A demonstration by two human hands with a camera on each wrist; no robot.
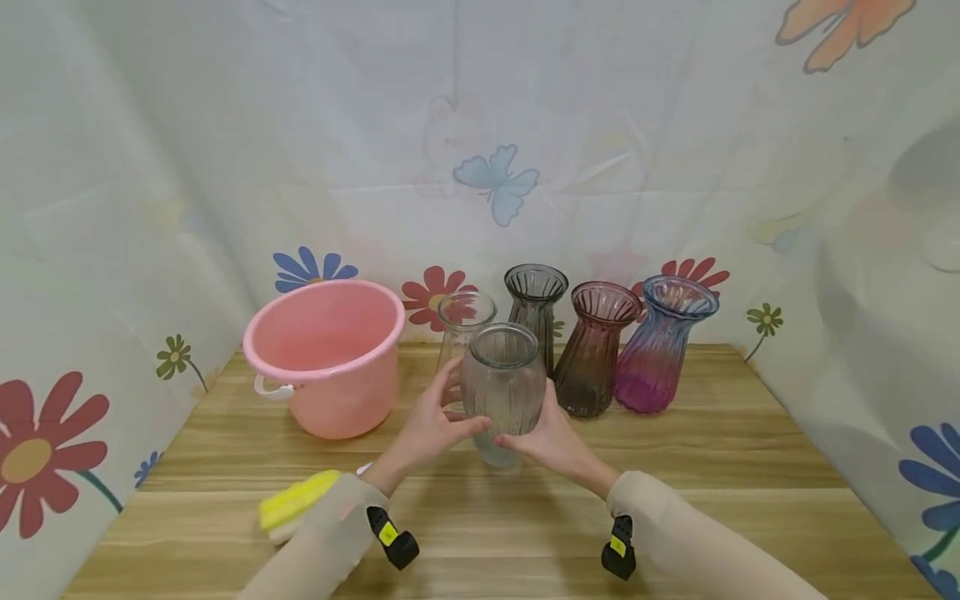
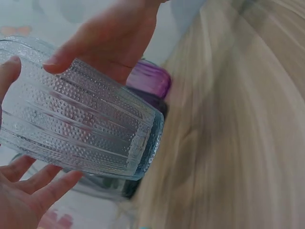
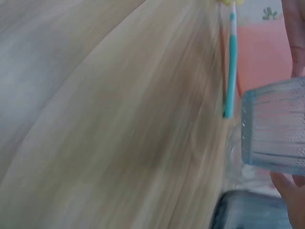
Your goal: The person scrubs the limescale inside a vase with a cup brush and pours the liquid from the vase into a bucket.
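Observation:
Both hands hold a clear ribbed glass vase (image 1: 504, 400) between them, its mouth up and its base raised off the table. My left hand (image 1: 437, 423) is round its left side, the thumb across the front. On the other side my right hand (image 1: 553, 437) holds it, thumb also in front. Dotted texture between the ribs of the vase (image 2: 81, 109) shows in the left wrist view. Its thick bluish base is seen in both wrist views. Just behind it stands a clear glass vase (image 1: 467, 310), partly hidden by the held one and the left hand.
Behind and right stand a grey vase (image 1: 536, 302), a reddish-brown vase (image 1: 592, 358) and a blue-purple vase (image 1: 660, 354). A pink bucket (image 1: 341, 404) is at left. By the left forearm lies a yellow-and-white sponge brush (image 1: 300, 500) with a teal-and-white handle (image 3: 232, 67).

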